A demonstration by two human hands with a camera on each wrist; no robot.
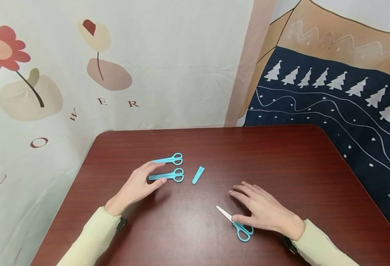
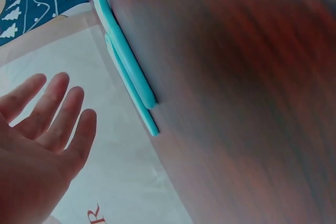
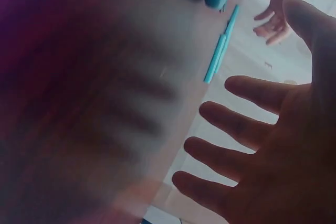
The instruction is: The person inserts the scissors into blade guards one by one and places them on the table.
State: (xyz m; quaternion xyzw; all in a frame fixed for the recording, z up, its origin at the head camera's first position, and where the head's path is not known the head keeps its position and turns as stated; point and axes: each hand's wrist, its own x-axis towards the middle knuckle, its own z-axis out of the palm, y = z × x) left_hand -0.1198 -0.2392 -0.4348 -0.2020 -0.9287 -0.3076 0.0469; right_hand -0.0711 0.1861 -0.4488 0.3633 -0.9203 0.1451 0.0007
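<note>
Two pairs of blue-handled scissors lie one behind the other at the left, blades inside blue covers: the far scissors [image 1: 176,159] and the near scissors [image 1: 164,176]. My left hand [image 1: 141,184] hovers by them with fingers spread, partly hiding their covered tips; in the left wrist view the hand [image 2: 42,145] holds nothing. A loose blue blade cover [image 1: 198,175] lies to their right. Closer to me, a third pair of scissors [image 1: 226,214] shows its bare white blade. Over its handle reaches my right hand [image 1: 268,211], fingers extended; the right wrist view shows this hand [image 3: 273,140] gripping nothing.
Everything lies on a dark red-brown wooden table [image 1: 281,155] with rounded far corners. A pale flower-print cloth [image 1: 181,66] hangs behind it, and a navy cloth with white trees [image 1: 314,99] hangs at the right.
</note>
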